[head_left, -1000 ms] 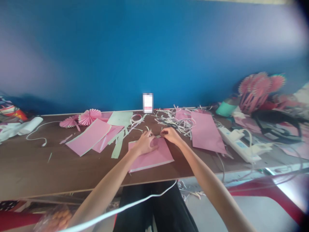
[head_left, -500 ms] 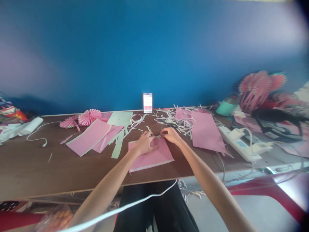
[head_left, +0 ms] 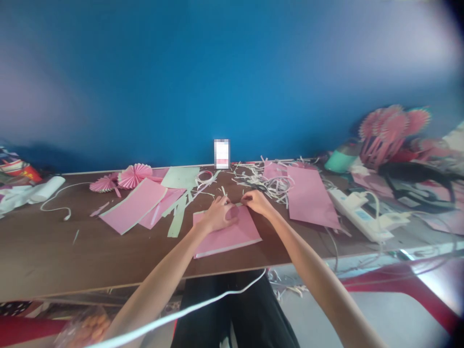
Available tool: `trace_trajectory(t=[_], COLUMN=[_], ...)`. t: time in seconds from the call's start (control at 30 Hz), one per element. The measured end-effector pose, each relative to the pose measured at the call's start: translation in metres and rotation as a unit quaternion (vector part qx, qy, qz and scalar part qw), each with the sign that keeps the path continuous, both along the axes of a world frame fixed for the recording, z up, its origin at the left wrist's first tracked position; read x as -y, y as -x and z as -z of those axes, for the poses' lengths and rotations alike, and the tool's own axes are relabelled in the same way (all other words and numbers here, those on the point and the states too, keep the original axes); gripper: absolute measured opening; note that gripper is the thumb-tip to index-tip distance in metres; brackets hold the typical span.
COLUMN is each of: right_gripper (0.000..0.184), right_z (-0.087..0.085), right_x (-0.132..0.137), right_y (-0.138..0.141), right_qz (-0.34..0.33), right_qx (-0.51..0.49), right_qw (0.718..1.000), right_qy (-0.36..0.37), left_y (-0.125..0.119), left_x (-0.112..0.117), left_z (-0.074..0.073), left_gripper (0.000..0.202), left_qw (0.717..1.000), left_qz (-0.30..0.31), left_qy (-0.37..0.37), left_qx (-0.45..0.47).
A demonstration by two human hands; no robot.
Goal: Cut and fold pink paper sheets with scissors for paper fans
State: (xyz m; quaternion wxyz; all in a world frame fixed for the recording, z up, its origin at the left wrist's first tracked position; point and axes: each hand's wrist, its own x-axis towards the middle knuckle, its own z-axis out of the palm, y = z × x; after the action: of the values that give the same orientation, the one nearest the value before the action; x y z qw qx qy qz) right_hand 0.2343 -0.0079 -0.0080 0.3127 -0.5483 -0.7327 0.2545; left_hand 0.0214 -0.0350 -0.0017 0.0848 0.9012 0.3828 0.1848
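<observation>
A sheet of pink paper point(head_left: 232, 237) with pale strips along its near and far edges lies flat on the table in front of me. My left hand point(head_left: 219, 214) rests on its far left part, fingers bent over the far edge and thumb on the sheet. At the far right corner, the fingertips of my right hand point(head_left: 254, 200) pinch the paper's edge. What lies between those fingertips is too small to make out. Thin white strips point(head_left: 224, 191) stick up just beyond my left fingers.
To the left lie pink sheets point(head_left: 134, 205), folded paper fans point(head_left: 135, 176) and pale green strips point(head_left: 176, 222). Scrap strips point(head_left: 279, 186), another pink sheet point(head_left: 310, 195) and a power strip point(head_left: 360, 215) are on the right. A phone-like screen point(head_left: 222, 153) leans against the wall. A white cable point(head_left: 203, 304) crosses my lap.
Almost nothing differs. Both hands stay at the far edge of the pink paper, with only tiny shifts of the fingers.
</observation>
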Motion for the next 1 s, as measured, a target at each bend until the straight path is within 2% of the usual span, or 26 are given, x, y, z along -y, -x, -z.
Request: trace_trajectory(t=[1.0], right_gripper=[0.015], right_z=[0.0008], right_x=[-0.0001], right_y=[0.0010], right_qz=[0.006], right_qx=[0.003], right_qw=[1.000], right_qy=[0.003], left_y=[-0.0004], left_x=[0.0011], left_z=[-0.0013], left_gripper=[0.049], left_qw=[1.000], left_qz=[0.001], left_qy=[0.009], left_qx=[0.005])
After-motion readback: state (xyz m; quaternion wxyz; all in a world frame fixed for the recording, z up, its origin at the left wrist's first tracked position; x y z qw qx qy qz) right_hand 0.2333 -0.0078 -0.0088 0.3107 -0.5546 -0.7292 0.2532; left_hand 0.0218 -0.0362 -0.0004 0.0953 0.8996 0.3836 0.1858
